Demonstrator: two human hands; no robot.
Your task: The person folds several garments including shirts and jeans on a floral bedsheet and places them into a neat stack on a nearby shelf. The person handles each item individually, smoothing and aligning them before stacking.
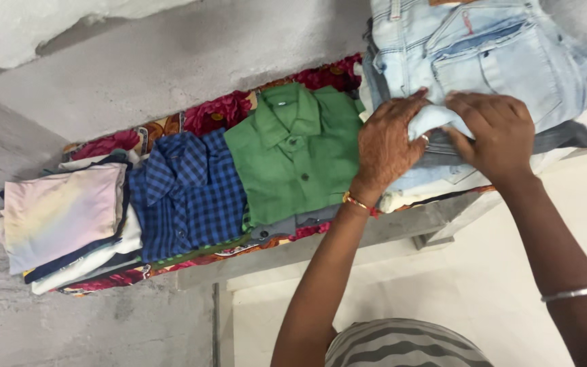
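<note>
My left hand [390, 141] lies flat on the edge of a folded pair of light blue jeans [484, 61] at the right end of a shelf. My right hand [496, 132] pinches a fold of the same pale denim beside it. The jeans rest on top of other folded clothes, among them a dark grey piece [565, 138]. To the left lies a folded green shirt [297, 153], its edge touching my left hand. Further left are a blue checked shirt [188, 190] and a pale pink folded stack [62, 214].
The clothes lie on a red flowered cloth [219, 112] that covers a grey concrete shelf [293, 253]. A rough concrete wall [171, 61] rises behind. Pale floor [443, 285] shows below the shelf, and my striped garment [402, 343] sits at the bottom edge.
</note>
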